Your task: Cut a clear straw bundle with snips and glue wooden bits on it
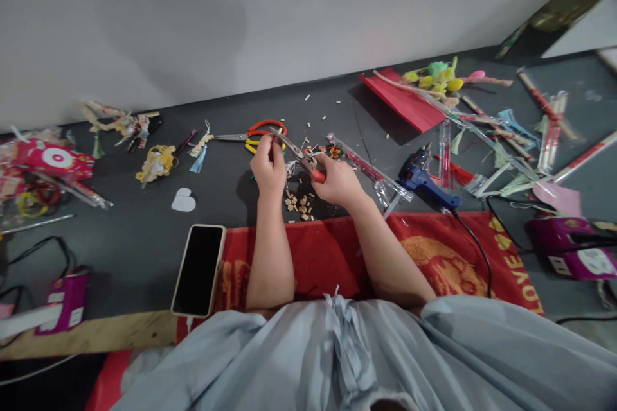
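Observation:
My right hand (pixel 336 181) is closed round a pair of red-handled cutters (pixel 295 151), whose metal jaws point up and left toward my left hand (pixel 270 164). The fingers of my left hand are pinched together at the tip of the jaws. A tiny pale piece seems to be between them, too small to name. Below the cutters lies a loose pile of short pale wooden bits (pixel 299 204). Just behind my left hand rest scissors (pixel 265 131) with orange and yellow handles. A clear plastic-wrapped strip (pixel 364 164) lies beyond my right hand.
On the right are a blue glue gun (pixel 424 180), red paper (pixel 405 99) and several sticks and tassels. A phone (pixel 198 270), a white paper heart (pixel 184 200) and yellow material (pixel 157 164) lie left. A red towel (pixel 318 250) covers the front edge; purple boxes (pixel 573 247) stand at the sides.

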Tool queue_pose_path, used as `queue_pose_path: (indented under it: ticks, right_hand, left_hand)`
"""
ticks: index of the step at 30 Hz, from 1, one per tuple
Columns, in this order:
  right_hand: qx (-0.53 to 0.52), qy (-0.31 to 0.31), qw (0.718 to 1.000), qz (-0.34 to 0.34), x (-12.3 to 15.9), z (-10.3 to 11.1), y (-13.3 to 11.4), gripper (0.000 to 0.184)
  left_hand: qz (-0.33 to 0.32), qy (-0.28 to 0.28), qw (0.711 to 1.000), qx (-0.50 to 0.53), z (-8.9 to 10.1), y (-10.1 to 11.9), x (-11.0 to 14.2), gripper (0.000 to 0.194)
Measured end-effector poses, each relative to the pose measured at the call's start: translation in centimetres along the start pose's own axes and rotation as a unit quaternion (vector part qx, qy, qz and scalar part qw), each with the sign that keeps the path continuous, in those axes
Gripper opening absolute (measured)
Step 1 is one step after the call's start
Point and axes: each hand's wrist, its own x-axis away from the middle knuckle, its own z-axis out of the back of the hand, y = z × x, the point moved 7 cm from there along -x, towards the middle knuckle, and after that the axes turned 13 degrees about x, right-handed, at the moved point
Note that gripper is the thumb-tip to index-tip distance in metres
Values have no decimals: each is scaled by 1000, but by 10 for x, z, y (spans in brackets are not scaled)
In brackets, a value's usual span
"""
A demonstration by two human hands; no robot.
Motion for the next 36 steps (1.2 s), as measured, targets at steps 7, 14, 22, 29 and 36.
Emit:
queue_pose_path:
  ticks: [7,14,22,29,36]
  right_hand:
    - [10,4,1000,10,0,3,-3,35]
    - [6,1,1000,10,-1,-1,-2,40]
    - [-58,15,995,81,-1,-3,-6,48]
    - [-76,24,991,109,0,-2,-8,49]
    - [-79,19,991,109,0,-2,-8,48]
  left_hand:
    - [11,4,1000,22,0,1,0,28]
    - [17,4,999,27,2,0,-1,32]
    - [112,-13,983,147,-7,-18,3,41]
    - [179,-23,953,244,-11,-15,4,38]
    - [208,-11,944,255,-10,-14,3,38]
